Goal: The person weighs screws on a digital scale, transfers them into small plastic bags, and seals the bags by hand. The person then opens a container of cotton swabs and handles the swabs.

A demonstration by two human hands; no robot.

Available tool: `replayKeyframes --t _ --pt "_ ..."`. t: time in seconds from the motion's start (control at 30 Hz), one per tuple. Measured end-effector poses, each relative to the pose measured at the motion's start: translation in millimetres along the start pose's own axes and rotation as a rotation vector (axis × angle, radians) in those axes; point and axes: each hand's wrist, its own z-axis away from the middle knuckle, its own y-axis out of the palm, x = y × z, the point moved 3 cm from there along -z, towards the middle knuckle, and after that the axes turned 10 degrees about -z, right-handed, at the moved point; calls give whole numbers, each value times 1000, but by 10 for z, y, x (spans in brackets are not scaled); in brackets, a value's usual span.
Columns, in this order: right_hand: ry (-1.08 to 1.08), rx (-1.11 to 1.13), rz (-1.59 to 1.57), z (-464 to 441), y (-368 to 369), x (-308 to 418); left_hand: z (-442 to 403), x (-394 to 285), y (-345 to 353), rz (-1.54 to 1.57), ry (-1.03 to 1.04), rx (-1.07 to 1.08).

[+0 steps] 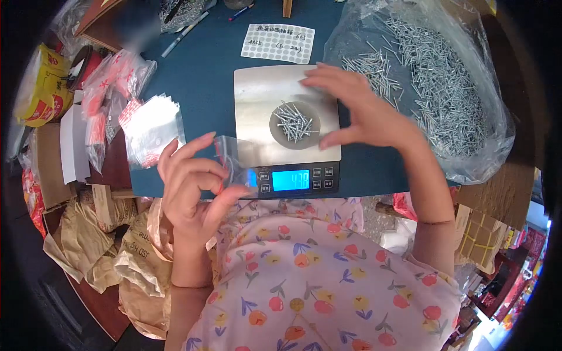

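Head view: slender silver metal fasteners [294, 121] lie in a round grey dish [291, 144] on a steel-topped scale [254, 111] near the blue table's [202, 76] front edge. The left hand [193, 190] pinches a clear plastic bag [237, 157]; the right hand [374, 117] spreads beside the dish. Behind, a white sticker sheet [277, 44] reads "603".
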Motion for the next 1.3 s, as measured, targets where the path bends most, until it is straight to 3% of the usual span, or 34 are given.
replayKeyframes --t 0.2,0.3,0.4,0.5,0.6,0.73,1.03,1.13,1.2,1.23,1.3 --pt "-21 29 55 -40 317 -34 -56 5 102 18 12 88" --pt "219 101 -266 -66 119 72 -74 -33 140 26 40 167" --pt "167 -74 -913 -138 75 180 -88 -64 220 77 103 248" --pt "68 -35 -959 -277 -22 386 -138 -160 301 98 178 248" --pt "-170 41 -539 -416 -87 609 -131 -243 338 126 121 212" --pt "-133 63 -239 -414 -31 909 -151 -285 368 151 160 57" --pt "-193 -19 -221 -317 -272 732 -125 -215 310 74 160 56" --pt "172 -35 -366 -207 -112 345 -156 -173 258 144 108 -34" --pt "89 -41 -136 -90 133 103 -146 -153 216 237 -6 -49" --pt "48 -45 -21 -75 191 60 -178 -150 143 197 89 1" --pt "-13 -55 -37 -75 198 136 -148 -131 147 309 20 -22"
